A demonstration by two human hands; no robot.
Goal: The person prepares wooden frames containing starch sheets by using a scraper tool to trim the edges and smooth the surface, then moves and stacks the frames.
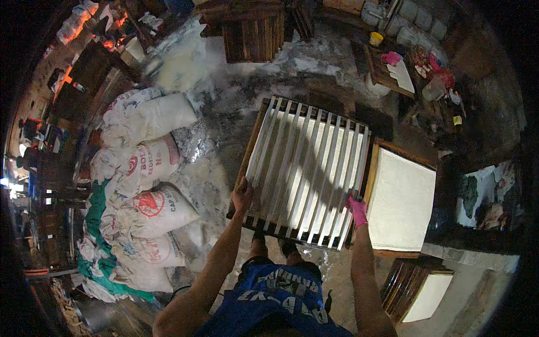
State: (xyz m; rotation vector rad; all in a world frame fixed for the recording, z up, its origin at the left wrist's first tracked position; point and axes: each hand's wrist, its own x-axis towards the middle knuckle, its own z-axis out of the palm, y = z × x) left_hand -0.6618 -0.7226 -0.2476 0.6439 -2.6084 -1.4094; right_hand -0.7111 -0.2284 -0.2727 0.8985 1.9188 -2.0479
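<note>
A slatted rack (307,163) with pale parallel bars lies in front of me. Its dark wooden frame (254,143) shows along the left side, and a white sheet (323,216) shows between the bars. My bare left hand (243,195) is closed at the left edge of the wooden frame. On the opposite side, my right hand (357,211) wears a pink glove and is closed at the rack's right edge. A small dark thing shows at its fingertips, too small to name. A curved shadow crosses the bars.
Beside the rack, to the right, lies a wooden tray (375,185) with a white slab. Stacked wooden trays (401,283) stand below it, and another stack (252,35) stands far ahead. Full white sacks (160,210) line the left. A low table (387,72) is at upper right.
</note>
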